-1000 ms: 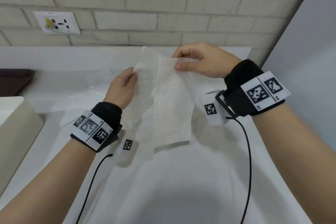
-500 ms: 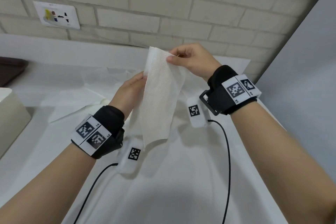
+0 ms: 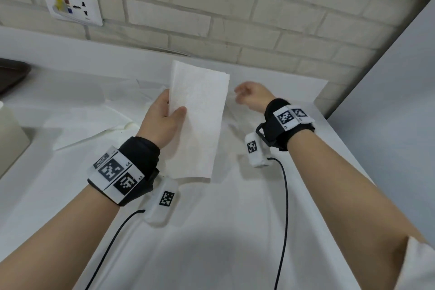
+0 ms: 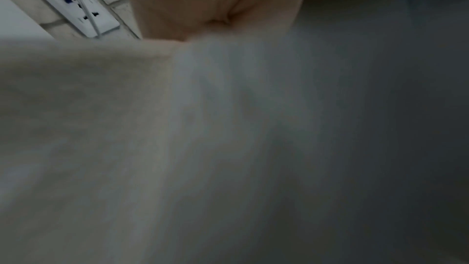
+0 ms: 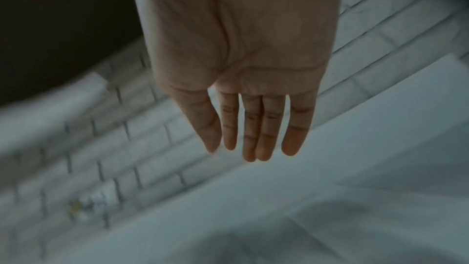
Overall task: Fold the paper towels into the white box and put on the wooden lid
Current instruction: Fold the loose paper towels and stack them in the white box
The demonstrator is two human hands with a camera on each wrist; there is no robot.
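Observation:
A folded white paper towel (image 3: 197, 120) hangs upright above the table, a long narrow strip. My left hand (image 3: 164, 117) pinches its left edge, thumb on the front and fingers behind. In the left wrist view the paper towel (image 4: 177, 138) fills the frame, blurred, below the palm. My right hand (image 3: 251, 95) hovers just right of the towel, apart from it and holding nothing. The right wrist view shows the right hand (image 5: 253, 127) with fingers straight and together. A corner of the white box (image 3: 9, 139) shows at the left edge. No wooden lid is in view.
More loose paper towels (image 3: 94, 125) lie spread on the white table (image 3: 211, 231) behind my hands. A dark tray (image 3: 11, 75) sits at the far left. A brick wall with a socket plate (image 3: 73, 4) stands behind, a grey panel (image 3: 400, 113) on the right.
The right hand has let go of the towel's top edge and moved off to the right. The towel now hangs as a flat folded strip from the left hand alone.

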